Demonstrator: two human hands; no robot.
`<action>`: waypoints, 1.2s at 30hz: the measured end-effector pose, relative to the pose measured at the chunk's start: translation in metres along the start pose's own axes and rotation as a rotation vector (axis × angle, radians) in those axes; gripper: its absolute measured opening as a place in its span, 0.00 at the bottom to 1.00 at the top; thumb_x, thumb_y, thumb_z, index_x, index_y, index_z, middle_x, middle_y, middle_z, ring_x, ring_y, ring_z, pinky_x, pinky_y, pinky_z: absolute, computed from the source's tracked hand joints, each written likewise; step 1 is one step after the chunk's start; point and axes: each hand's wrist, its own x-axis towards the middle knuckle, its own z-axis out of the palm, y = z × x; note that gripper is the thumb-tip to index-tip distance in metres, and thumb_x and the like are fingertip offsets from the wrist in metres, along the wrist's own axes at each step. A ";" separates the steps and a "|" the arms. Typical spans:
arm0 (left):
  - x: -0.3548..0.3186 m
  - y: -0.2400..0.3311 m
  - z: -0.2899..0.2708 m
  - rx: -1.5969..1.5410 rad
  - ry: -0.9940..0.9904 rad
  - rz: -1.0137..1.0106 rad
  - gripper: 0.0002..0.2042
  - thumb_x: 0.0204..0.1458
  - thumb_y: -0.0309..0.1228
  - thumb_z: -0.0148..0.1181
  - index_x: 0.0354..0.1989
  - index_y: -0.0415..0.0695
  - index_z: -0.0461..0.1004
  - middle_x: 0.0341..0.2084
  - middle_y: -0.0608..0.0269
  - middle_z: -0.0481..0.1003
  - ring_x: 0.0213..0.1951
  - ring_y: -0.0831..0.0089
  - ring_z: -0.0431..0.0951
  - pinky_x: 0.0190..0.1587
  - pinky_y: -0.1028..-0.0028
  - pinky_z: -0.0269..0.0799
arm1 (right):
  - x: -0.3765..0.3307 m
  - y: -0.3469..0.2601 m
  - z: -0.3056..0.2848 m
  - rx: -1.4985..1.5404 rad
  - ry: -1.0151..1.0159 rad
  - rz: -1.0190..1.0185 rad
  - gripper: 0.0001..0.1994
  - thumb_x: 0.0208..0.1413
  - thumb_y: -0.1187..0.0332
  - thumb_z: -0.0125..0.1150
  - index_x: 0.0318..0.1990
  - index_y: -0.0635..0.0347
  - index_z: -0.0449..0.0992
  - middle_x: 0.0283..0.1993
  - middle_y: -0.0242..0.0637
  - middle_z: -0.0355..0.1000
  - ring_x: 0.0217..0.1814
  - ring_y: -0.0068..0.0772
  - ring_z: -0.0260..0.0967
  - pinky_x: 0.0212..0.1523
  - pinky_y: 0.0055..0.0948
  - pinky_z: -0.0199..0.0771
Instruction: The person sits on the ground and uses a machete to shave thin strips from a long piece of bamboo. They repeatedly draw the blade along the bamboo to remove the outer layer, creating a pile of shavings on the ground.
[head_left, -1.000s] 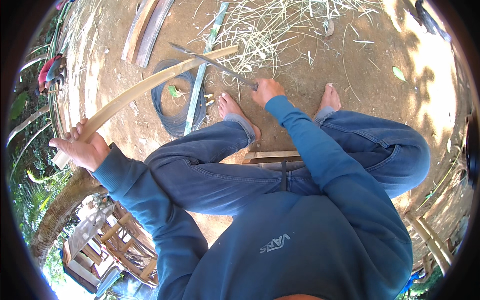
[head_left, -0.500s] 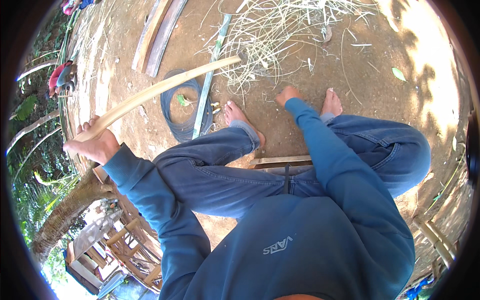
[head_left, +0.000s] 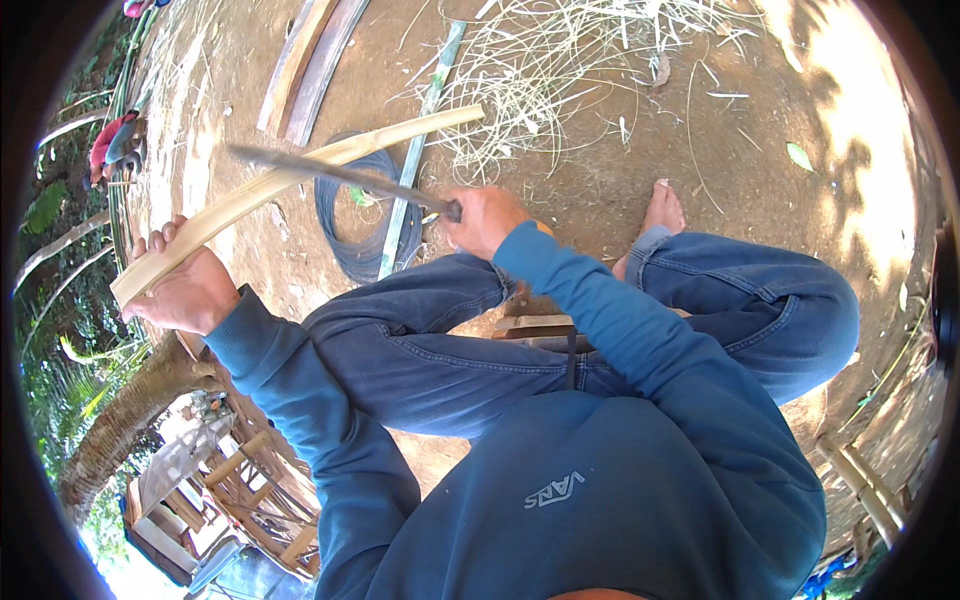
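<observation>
A pale, split bamboo strip (head_left: 235,206) slants from the left toward the far middle. My left hand (head_left: 198,292) grips its near end, palm up, with the fingertips curled over the far edge. My right hand (head_left: 488,220) is closed round the handle of a long dark knife (head_left: 385,185), in front of my left knee. The blade points left, seen nearly edge-on, and crosses over the strip near its middle; I cannot tell whether they touch. Most of the knife's handle is hidden inside my fist.
Curly bamboo shavings (head_left: 540,85) lie heaped at the far middle. Nearer are a coil of dark wire (head_left: 330,235) and a greenish flat strip (head_left: 414,160). Two planks (head_left: 300,65) lie far left. Another person (head_left: 112,150) bends at the left edge, beyond a tree trunk (head_left: 130,420).
My right hand has come up and left from beside my right foot, bringing the knife across the strip. The strip has turned slightly in my left hand, which stays in about the same place.
</observation>
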 end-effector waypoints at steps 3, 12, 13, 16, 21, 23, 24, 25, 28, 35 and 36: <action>0.000 -0.001 0.000 0.007 0.003 0.007 0.39 0.46 0.72 0.34 0.30 0.39 0.65 0.22 0.60 0.61 0.27 0.66 0.62 0.46 0.60 0.61 | 0.001 0.012 0.002 -0.010 0.041 0.076 0.14 0.47 0.59 0.60 0.35 0.60 0.78 0.24 0.48 0.74 0.25 0.48 0.73 0.32 0.41 0.74; 0.009 0.000 -0.025 -0.152 -0.115 -0.061 0.38 0.45 0.72 0.35 0.28 0.41 0.65 0.18 0.62 0.61 0.22 0.69 0.61 0.38 0.65 0.59 | 0.008 0.060 0.000 -0.078 0.062 0.276 0.14 0.46 0.59 0.59 0.36 0.59 0.78 0.27 0.49 0.74 0.30 0.50 0.74 0.35 0.42 0.74; 0.011 0.001 -0.027 -0.150 -0.113 -0.058 0.37 0.45 0.71 0.35 0.27 0.41 0.65 0.17 0.63 0.61 0.21 0.70 0.61 0.37 0.66 0.59 | 0.008 0.063 -0.001 -0.092 0.063 0.297 0.14 0.46 0.59 0.59 0.36 0.59 0.78 0.27 0.49 0.74 0.30 0.50 0.73 0.35 0.43 0.74; 0.010 0.001 -0.031 -0.144 -0.104 -0.061 0.36 0.46 0.70 0.34 0.26 0.41 0.65 0.13 0.65 0.58 0.18 0.71 0.59 0.33 0.67 0.59 | 0.004 0.038 -0.004 -0.109 0.027 0.202 0.13 0.46 0.60 0.59 0.35 0.59 0.77 0.27 0.48 0.74 0.30 0.50 0.73 0.34 0.43 0.73; 0.007 0.001 -0.026 -0.163 -0.135 -0.044 0.35 0.48 0.68 0.31 0.23 0.43 0.63 0.10 0.66 0.56 0.14 0.72 0.56 0.27 0.69 0.57 | 0.005 0.032 -0.003 -0.111 -0.010 0.227 0.13 0.47 0.59 0.59 0.37 0.55 0.78 0.31 0.51 0.75 0.34 0.50 0.74 0.39 0.43 0.75; 0.008 0.000 -0.028 -0.173 -0.148 -0.037 0.34 0.48 0.67 0.31 0.23 0.43 0.63 0.10 0.66 0.56 0.14 0.72 0.56 0.27 0.70 0.56 | 0.008 0.064 0.003 -0.108 0.035 0.298 0.13 0.47 0.59 0.59 0.36 0.55 0.78 0.30 0.49 0.75 0.34 0.50 0.74 0.38 0.43 0.74; 0.009 0.001 -0.027 -0.161 -0.116 -0.033 0.34 0.48 0.67 0.32 0.23 0.42 0.63 0.10 0.66 0.56 0.14 0.73 0.56 0.26 0.70 0.56 | 0.007 0.087 0.005 -0.099 0.058 0.345 0.12 0.47 0.59 0.58 0.35 0.55 0.78 0.30 0.48 0.75 0.33 0.51 0.74 0.37 0.43 0.74; 0.008 -0.001 -0.026 -0.154 -0.082 -0.033 0.34 0.48 0.67 0.32 0.23 0.42 0.64 0.10 0.66 0.56 0.14 0.73 0.56 0.26 0.71 0.56 | 0.007 0.095 0.003 -0.095 0.082 0.396 0.12 0.48 0.59 0.58 0.35 0.55 0.78 0.29 0.47 0.75 0.33 0.51 0.74 0.37 0.43 0.74; 0.000 0.001 -0.010 -0.108 -0.027 -0.028 0.35 0.49 0.67 0.31 0.23 0.42 0.64 0.10 0.66 0.57 0.14 0.73 0.56 0.25 0.72 0.56 | 0.005 0.096 0.003 -0.219 0.076 0.397 0.12 0.47 0.59 0.59 0.35 0.56 0.78 0.29 0.48 0.75 0.34 0.52 0.73 0.37 0.43 0.74; 0.005 0.002 -0.023 -0.149 -0.074 -0.034 0.34 0.49 0.66 0.30 0.24 0.42 0.64 0.11 0.65 0.57 0.15 0.72 0.56 0.27 0.70 0.56 | 0.003 0.063 -0.006 -0.206 0.019 0.326 0.12 0.47 0.60 0.59 0.37 0.55 0.77 0.31 0.48 0.75 0.35 0.51 0.74 0.39 0.44 0.73; 0.004 0.002 -0.021 -0.135 -0.071 -0.035 0.34 0.49 0.66 0.30 0.24 0.42 0.64 0.11 0.65 0.57 0.15 0.72 0.56 0.28 0.70 0.56 | 0.004 0.057 -0.006 -0.223 0.039 0.291 0.12 0.47 0.60 0.58 0.37 0.55 0.77 0.31 0.48 0.75 0.34 0.52 0.74 0.38 0.44 0.74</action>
